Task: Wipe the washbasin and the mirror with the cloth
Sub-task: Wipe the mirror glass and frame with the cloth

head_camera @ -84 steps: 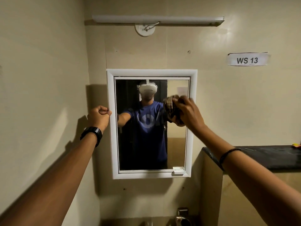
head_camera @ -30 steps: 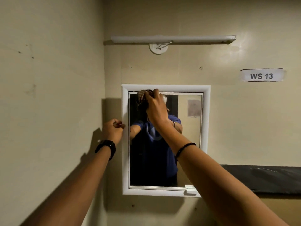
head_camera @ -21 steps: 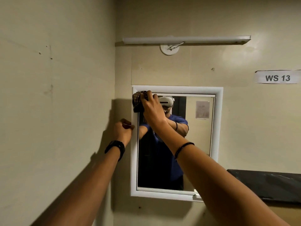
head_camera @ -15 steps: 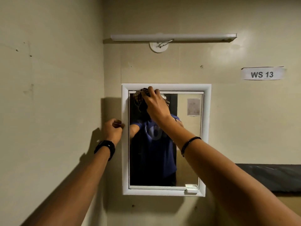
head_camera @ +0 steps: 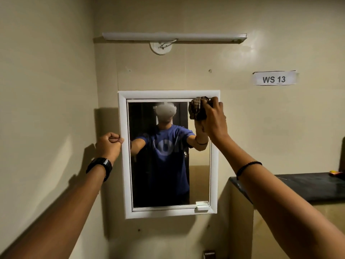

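A white-framed mirror [head_camera: 214,165] hangs on the beige wall in front of me. My right hand [head_camera: 214,120] grips a bunched brown checked cloth [head_camera: 197,108] and presses it against the glass at the mirror's top right corner. My left hand [head_camera: 109,145] is curled against the outer left edge of the frame at mid height, fingers closed by the frame's rim. The washbasin is out of view below.
A tube light [head_camera: 174,36] is fixed above the mirror. A paper label reading WS 13 [head_camera: 274,79] is stuck on the wall at the right. A dark counter top [head_camera: 308,186] juts out at the lower right. A wall stands close on the left.
My right hand has carried the cloth along the top of the mirror from the top left corner to the top right corner. The left hand stays at the frame's left edge.
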